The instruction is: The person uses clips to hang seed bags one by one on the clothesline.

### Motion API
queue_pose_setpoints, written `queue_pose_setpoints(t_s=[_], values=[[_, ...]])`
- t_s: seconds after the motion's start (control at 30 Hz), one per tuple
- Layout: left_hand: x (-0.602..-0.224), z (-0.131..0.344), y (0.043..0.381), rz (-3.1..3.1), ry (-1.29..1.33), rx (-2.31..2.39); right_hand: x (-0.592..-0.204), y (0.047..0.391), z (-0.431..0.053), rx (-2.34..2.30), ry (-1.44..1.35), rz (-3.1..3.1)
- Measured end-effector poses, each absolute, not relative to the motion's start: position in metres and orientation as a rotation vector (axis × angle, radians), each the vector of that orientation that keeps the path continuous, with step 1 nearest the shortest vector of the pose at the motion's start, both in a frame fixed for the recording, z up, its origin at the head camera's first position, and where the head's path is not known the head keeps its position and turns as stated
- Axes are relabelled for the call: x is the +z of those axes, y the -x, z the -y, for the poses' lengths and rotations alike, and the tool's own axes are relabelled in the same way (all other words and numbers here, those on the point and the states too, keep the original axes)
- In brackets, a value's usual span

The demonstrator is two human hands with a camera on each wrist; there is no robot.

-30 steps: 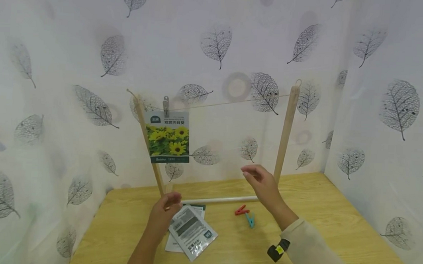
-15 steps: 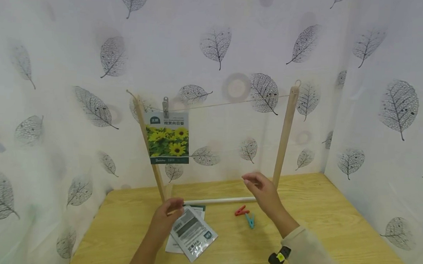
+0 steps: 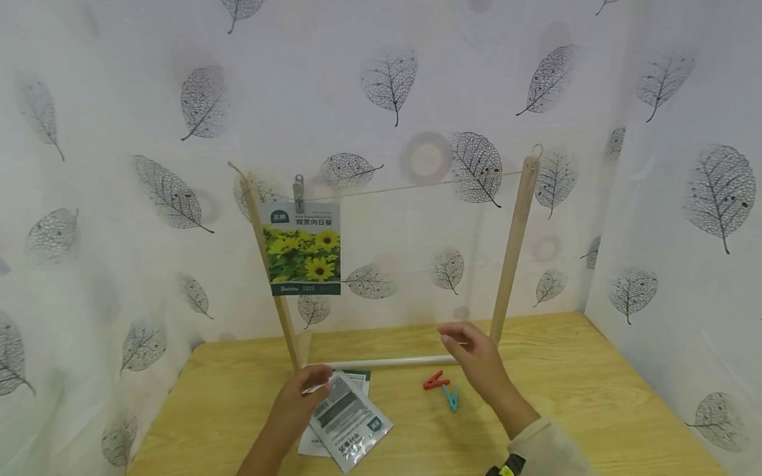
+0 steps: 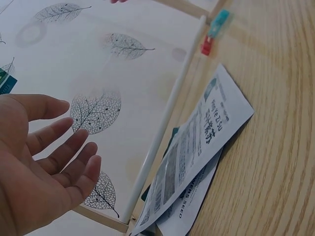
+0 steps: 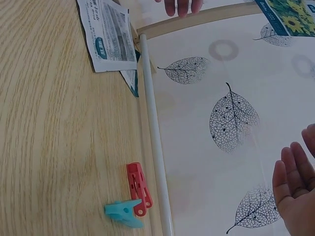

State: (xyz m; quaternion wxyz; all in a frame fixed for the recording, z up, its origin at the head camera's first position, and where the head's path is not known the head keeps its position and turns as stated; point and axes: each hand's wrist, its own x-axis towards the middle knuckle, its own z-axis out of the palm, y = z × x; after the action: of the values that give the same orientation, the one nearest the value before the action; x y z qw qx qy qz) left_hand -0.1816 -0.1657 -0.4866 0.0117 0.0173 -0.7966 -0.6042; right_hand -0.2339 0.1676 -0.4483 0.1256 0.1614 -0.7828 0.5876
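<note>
Both hands hold nothing, fingers loosely bent. My left hand (image 3: 296,405) hovers over the left part of the table, overlapping the edge of a silver seed packet (image 3: 350,422) in the head view. That packet lies back side up, slantwise over another packet (image 3: 312,444). My right hand (image 3: 478,358) is raised in front of the frame's right post, above a red clothespin (image 3: 436,380) and a light blue clothespin (image 3: 451,398). A sunflower seed packet (image 3: 303,252) hangs from the string (image 3: 416,185) by a metal clip (image 3: 298,193).
Two wooden posts (image 3: 515,238) carry the string, with a white rod (image 3: 394,361) between them low down. The frame stands toward the back of the wood-grain table (image 3: 580,392). Leaf-patterned curtains (image 3: 396,196) enclose the back and sides.
My right hand has sunk a little and shifted slightly right. The left hand has also dropped slightly and drifted right. Packets and clothespins stay where they were.
</note>
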Motion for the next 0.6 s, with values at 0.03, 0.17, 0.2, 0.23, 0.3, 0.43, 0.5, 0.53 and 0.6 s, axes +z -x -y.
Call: queue_pose_setpoints(t_s=[0.03,0.17,0.2,0.23,0.3,0.43,0.5,0.53,0.6], values=[[-0.487,0.166,0.182,2.488,-0.048,-1.88,-0.45,0.234,-0.168,1.712,-0.479,2.274],[-0.489,0.164,0.181,2.509,-0.053,-1.863,-0.454,0.233,-0.168,1.723,-0.485,2.27],[-0.489,0.163,0.182,2.515,-0.05,-1.858,-0.455,0.233,-0.168,1.73,-0.478,2.272],[-0.49,0.162,0.181,2.518,-0.049,-1.858,-0.456,0.232,-0.167,1.732,-0.473,2.276],[-0.49,0.162,0.18,2.528,-0.026,-1.842,-0.459,0.232,-0.167,1.747,-0.45,2.292],[-0.492,0.162,0.178,2.554,-0.003,-1.83,-0.465,0.232,-0.167,1.773,-0.388,2.331],[-0.494,0.163,0.178,2.568,-0.004,-1.826,-0.468,0.231,-0.167,1.772,-0.369,2.348],[-0.495,0.163,0.178,2.578,-0.008,-1.826,-0.469,0.231,-0.167,1.762,-0.362,2.35],[-0.497,0.163,0.178,2.583,-0.008,-1.826,-0.472,0.23,-0.167,1.741,-0.36,2.354]])
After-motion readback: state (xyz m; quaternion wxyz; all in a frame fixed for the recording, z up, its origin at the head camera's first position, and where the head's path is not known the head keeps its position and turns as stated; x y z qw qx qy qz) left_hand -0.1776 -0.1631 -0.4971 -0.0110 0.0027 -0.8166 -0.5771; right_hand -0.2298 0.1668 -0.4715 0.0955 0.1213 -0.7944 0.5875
